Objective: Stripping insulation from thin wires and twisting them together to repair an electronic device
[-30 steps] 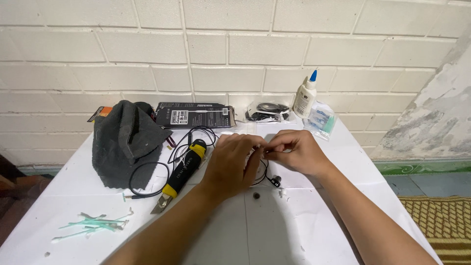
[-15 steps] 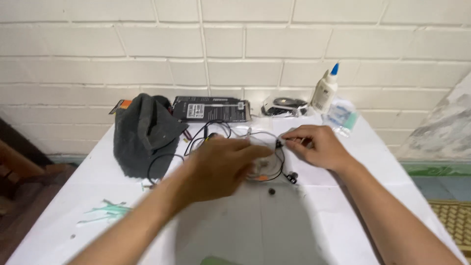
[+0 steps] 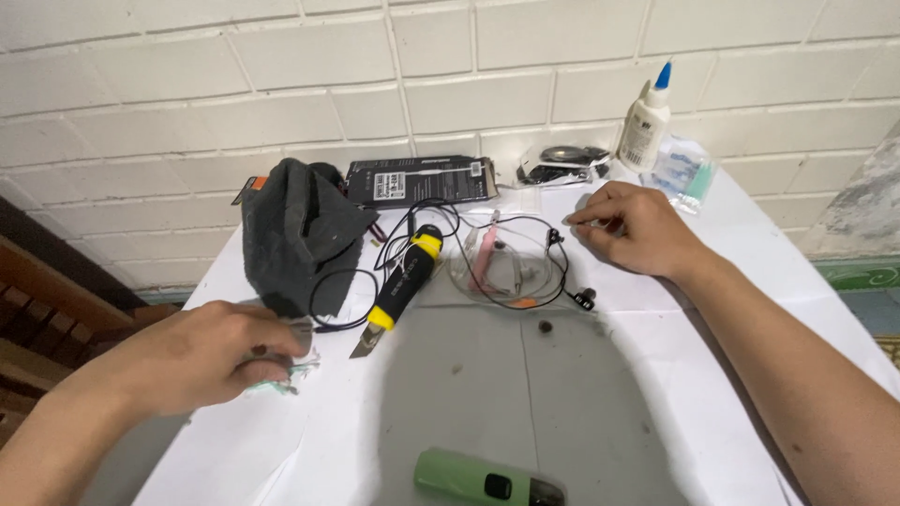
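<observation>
My left hand (image 3: 202, 351) rests at the left of the white table, its fingers curled over a small bundle of pale green swabs (image 3: 281, 375). My right hand (image 3: 630, 228) lies at the back right, its fingertips pinched on a thin black earphone wire (image 3: 525, 225) near the earbud end. The wire loops over a clear packet with a pink strip (image 3: 487, 262). A black and yellow utility knife (image 3: 398, 286) lies between my hands, blade toward me.
A dark grey cloth pouch (image 3: 295, 234) stands at the back left. Along the brick wall sit a black box (image 3: 419, 180), a bagged black item (image 3: 562, 161), a white glue bottle with a blue tip (image 3: 646, 117) and a swab packet (image 3: 689, 173). A green device (image 3: 487, 480) lies near me.
My left hand has left the earphone wire and moved left and toward me onto the green swabs. My right hand stays at the wire. The camera view has shifted.
</observation>
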